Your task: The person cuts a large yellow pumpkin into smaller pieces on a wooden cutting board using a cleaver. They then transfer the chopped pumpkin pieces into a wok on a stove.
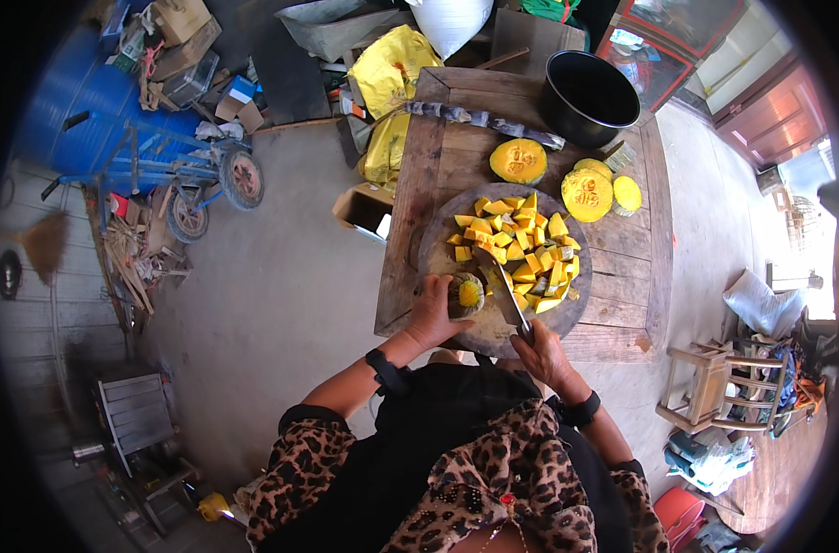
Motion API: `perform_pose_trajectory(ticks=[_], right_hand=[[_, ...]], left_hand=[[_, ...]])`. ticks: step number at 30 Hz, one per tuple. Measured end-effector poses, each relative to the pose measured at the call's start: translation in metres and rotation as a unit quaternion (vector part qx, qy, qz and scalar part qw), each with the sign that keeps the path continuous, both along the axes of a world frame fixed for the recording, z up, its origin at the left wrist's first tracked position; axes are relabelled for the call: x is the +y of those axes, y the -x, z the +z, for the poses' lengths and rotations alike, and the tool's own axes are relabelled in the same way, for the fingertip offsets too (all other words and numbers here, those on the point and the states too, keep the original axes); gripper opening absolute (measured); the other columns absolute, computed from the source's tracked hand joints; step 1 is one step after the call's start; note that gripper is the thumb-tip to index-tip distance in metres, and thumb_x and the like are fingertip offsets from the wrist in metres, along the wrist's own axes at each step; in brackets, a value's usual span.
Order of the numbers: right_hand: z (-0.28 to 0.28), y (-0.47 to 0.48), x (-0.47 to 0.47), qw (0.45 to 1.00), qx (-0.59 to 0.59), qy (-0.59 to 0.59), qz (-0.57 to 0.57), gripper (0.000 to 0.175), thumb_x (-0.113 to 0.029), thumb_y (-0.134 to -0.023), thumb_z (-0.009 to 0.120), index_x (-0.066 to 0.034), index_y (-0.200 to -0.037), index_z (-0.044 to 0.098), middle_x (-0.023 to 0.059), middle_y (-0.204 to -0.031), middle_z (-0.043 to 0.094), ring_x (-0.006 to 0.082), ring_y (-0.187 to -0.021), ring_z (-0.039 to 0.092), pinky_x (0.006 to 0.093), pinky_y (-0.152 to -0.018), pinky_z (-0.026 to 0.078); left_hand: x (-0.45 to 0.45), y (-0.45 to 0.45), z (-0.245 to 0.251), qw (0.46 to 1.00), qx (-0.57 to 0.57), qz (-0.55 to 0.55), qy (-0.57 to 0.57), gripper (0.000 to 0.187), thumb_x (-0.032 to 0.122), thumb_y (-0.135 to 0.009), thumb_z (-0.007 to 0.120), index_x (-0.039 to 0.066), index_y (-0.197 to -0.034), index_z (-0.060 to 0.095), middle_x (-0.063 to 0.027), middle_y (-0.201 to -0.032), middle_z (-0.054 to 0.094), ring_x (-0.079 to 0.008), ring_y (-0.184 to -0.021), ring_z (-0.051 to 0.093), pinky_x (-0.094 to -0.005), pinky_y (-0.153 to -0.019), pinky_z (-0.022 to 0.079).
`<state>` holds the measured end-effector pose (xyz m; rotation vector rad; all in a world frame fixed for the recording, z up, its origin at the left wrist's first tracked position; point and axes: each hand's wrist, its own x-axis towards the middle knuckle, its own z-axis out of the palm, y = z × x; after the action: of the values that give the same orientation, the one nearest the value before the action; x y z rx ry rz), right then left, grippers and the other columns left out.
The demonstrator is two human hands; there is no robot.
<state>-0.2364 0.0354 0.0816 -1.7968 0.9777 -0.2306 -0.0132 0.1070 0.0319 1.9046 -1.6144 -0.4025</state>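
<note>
My left hand (pixel 433 312) is closed around a dark-rinded end piece of pumpkin (pixel 468 295) that has a yellow cut patch facing up. In my right hand (pixel 541 349) is the dark handle of a kitchen knife (pixel 506 294), its blade pointing away from me beside that piece. Both are over a round chopping board (pixel 436 259). Many yellow pumpkin chunks (pixel 526 242) are heaped on the board's far and right side, some with rind. Beyond the board lies a pumpkin half (pixel 519 160), cut face up with seeds; more cut pumpkin pieces (pixel 587 195) rest to its right.
The board stands on a wooden table (pixel 616 269). Across its far side lie a dark sugarcane stalk (pixel 485 119) and a black pot (pixel 592 97). An open cardboard box (pixel 364 211) sits left of the table, a blue handcart (pixel 177 169) farther left. At right is a wooden chair (pixel 727 387).
</note>
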Motion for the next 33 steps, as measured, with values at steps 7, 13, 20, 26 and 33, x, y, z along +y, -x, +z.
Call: perform_pose_trajectory(ticks=[7, 13, 20, 26, 33], right_hand=[[-0.001, -0.006, 0.007, 0.998, 0.024, 0.061, 0.022, 0.027, -0.022, -0.08, 0.057, -0.0005, -0.086, 0.042, 0.0235, -0.065, 0.055, 0.0435, -0.064, 0.054, 0.0463, -0.054, 0.043], [0.055, -0.02, -0.011, 0.994, -0.054, 0.089, -0.014, 0.03, -0.019, -0.08, 0.059, 0.0002, -0.096, 0.042, 0.0212, -0.065, 0.056, 0.0399, -0.06, 0.056, 0.0438, -0.052, 0.043], [0.001, -0.046, -0.002, 0.98, 0.181, 0.074, 0.048, 0.031, -0.026, -0.08, 0.053, 0.0022, -0.091, 0.044, 0.0254, -0.068, 0.057, 0.0428, -0.065, 0.056, 0.0499, -0.059, 0.044], [-0.054, -0.039, -0.019, 0.988, 0.116, 0.083, 0.066, 0.034, -0.027, -0.079, 0.054, 0.0042, -0.084, 0.044, 0.0276, -0.075, 0.057, 0.0447, -0.071, 0.054, 0.0481, -0.062, 0.043], [0.076, -0.039, -0.026, 0.997, 0.004, 0.072, 0.025, 0.026, -0.019, -0.081, 0.055, 0.0031, -0.088, 0.044, 0.0237, -0.068, 0.056, 0.0397, -0.065, 0.057, 0.0428, -0.056, 0.045]], left_hand=[[0.013, -0.005, -0.007, 0.998, 0.06, -0.012, 0.022, 0.066, 0.006, -0.063, 0.071, 0.001, -0.12, 0.036, -0.0176, -0.109, 0.038, -0.0323, -0.093, 0.047, -0.0338, -0.073, 0.046], [0.008, 0.0, -0.01, 0.994, 0.078, -0.009, 0.07, 0.063, 0.006, -0.064, 0.07, 0.001, -0.118, 0.037, -0.0192, -0.11, 0.039, -0.0348, -0.097, 0.046, -0.0357, -0.083, 0.042], [0.013, 0.002, -0.011, 0.996, 0.073, -0.009, 0.054, 0.063, 0.008, -0.064, 0.071, -0.001, -0.117, 0.037, -0.0204, -0.11, 0.04, -0.0368, -0.099, 0.045, -0.0368, -0.085, 0.04], [0.011, 0.002, -0.013, 0.994, 0.087, -0.006, 0.059, 0.061, 0.01, -0.065, 0.069, -0.001, -0.117, 0.038, -0.0203, -0.11, 0.04, -0.0374, -0.1, 0.044, -0.0393, -0.086, 0.039], [0.011, -0.003, -0.024, 0.986, 0.151, -0.005, 0.074, 0.064, 0.011, -0.064, 0.071, 0.001, -0.118, 0.037, -0.0195, -0.109, 0.042, -0.0361, -0.096, 0.047, -0.0369, -0.081, 0.043]])
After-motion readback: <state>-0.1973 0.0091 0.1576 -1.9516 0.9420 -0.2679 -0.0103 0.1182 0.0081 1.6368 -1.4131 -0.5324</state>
